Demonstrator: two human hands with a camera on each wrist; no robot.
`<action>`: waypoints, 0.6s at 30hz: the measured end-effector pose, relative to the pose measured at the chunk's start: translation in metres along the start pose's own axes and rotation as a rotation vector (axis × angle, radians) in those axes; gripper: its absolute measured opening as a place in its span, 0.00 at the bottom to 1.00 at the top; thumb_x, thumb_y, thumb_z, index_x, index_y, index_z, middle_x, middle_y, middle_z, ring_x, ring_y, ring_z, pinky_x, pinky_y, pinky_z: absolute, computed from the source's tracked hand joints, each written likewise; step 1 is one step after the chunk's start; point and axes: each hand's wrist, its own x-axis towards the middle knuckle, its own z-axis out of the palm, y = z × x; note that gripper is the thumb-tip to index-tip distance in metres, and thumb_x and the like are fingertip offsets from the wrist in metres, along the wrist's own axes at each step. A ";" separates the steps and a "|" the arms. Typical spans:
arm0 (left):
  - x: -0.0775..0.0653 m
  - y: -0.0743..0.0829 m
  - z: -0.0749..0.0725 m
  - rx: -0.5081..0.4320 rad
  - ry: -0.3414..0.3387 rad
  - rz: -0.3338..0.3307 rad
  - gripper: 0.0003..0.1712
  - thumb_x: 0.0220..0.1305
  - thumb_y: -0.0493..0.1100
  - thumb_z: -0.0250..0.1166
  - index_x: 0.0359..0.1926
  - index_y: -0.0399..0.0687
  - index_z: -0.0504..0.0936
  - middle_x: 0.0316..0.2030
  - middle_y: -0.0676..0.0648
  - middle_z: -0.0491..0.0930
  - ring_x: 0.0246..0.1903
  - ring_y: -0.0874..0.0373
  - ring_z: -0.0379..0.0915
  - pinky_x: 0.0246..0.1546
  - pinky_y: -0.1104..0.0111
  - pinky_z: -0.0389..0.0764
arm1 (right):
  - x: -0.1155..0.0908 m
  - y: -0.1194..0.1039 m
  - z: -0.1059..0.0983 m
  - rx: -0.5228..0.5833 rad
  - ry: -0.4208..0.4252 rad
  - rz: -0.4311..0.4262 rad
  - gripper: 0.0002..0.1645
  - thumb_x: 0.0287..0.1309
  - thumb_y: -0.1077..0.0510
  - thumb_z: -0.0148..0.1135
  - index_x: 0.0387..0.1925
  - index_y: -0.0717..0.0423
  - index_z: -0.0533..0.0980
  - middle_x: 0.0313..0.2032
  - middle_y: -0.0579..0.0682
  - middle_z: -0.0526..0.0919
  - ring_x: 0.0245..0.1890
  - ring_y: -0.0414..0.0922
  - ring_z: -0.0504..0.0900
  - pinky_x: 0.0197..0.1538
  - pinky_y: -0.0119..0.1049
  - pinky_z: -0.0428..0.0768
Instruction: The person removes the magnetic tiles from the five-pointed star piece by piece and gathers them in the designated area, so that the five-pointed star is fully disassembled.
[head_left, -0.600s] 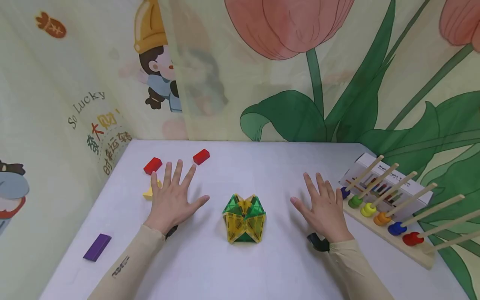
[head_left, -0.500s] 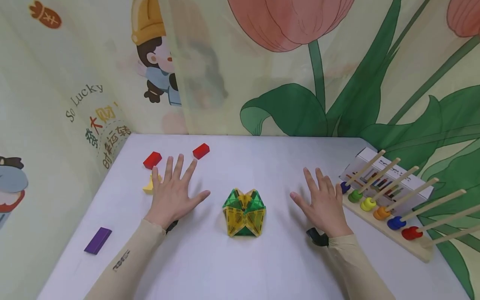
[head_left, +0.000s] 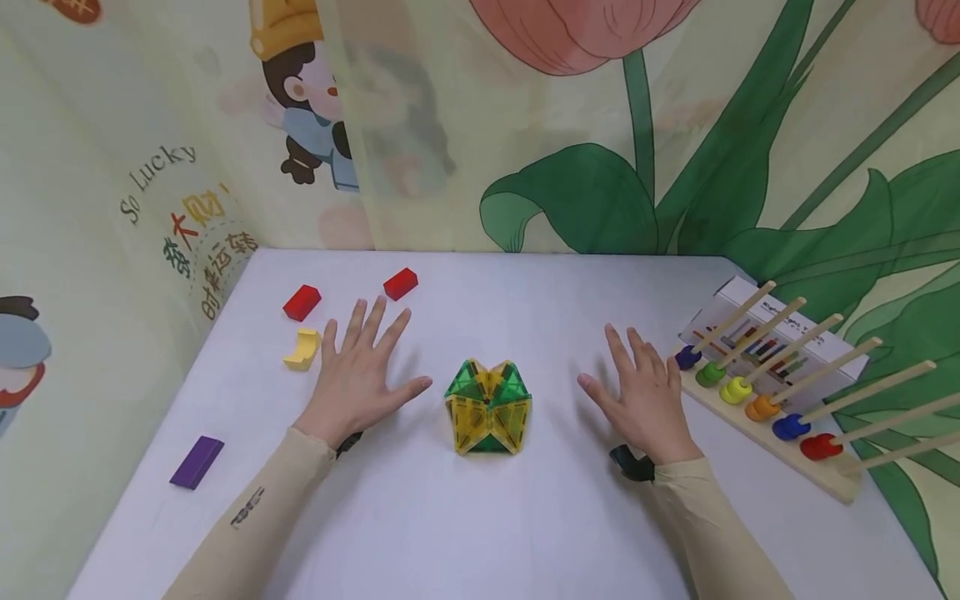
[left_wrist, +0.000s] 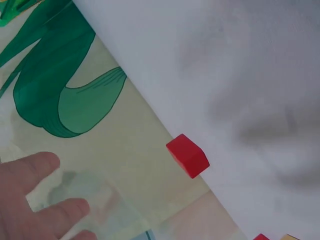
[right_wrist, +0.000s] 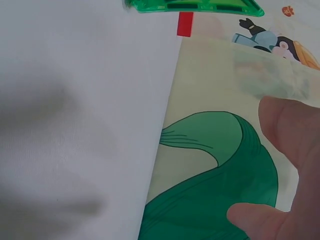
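A yellow and green structure of translucent magnetic tiles [head_left: 489,410] stands mid-table between both hands. To its left, my left hand [head_left: 351,379] is held with fingers spread, gripping nothing; a curved yellow block [head_left: 303,350] lies just beside its fingers. On the structure's other side is my right hand [head_left: 643,404], also with extended fingers and holding nothing. A red block [left_wrist: 188,156] shows ahead of the left hand in the left wrist view. The right wrist view catches a green tile edge [right_wrist: 200,6] at its top, plus a red block [right_wrist: 185,24].
Two red blocks [head_left: 302,302] lie toward the back left, and a purple block [head_left: 197,462] lies at the left. At the right, a wooden peg rack [head_left: 780,442] with coloured beads stands before a white box [head_left: 817,350]. A printed curtain [head_left: 420,125] hangs behind the table [head_left: 480,533].
The head view has tilted, so the table sits higher in it. My left hand has shifted slightly right, uncovering the curved yellow block. The tile structure stays in place.
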 end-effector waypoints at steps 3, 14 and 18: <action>-0.002 0.004 0.001 -0.015 0.021 0.088 0.59 0.59 0.74 0.66 0.83 0.62 0.52 0.85 0.43 0.42 0.84 0.39 0.35 0.77 0.31 0.42 | -0.001 -0.003 0.000 0.025 0.010 -0.005 0.54 0.68 0.34 0.61 0.83 0.51 0.51 0.79 0.70 0.53 0.77 0.74 0.56 0.75 0.78 0.43; -0.010 0.023 0.006 -0.178 0.078 0.577 0.49 0.51 0.56 0.82 0.73 0.57 0.71 0.70 0.50 0.73 0.68 0.52 0.70 0.63 0.52 0.74 | -0.022 -0.023 0.011 0.253 -0.012 -0.077 0.37 0.73 0.41 0.60 0.73 0.55 0.69 0.67 0.61 0.78 0.63 0.61 0.81 0.64 0.65 0.77; -0.007 0.031 0.009 -0.152 0.002 0.627 0.47 0.49 0.56 0.84 0.69 0.54 0.76 0.63 0.51 0.80 0.62 0.54 0.74 0.61 0.56 0.79 | -0.031 -0.033 0.015 0.333 -0.004 -0.126 0.21 0.71 0.48 0.64 0.57 0.56 0.81 0.48 0.52 0.90 0.47 0.49 0.87 0.52 0.54 0.85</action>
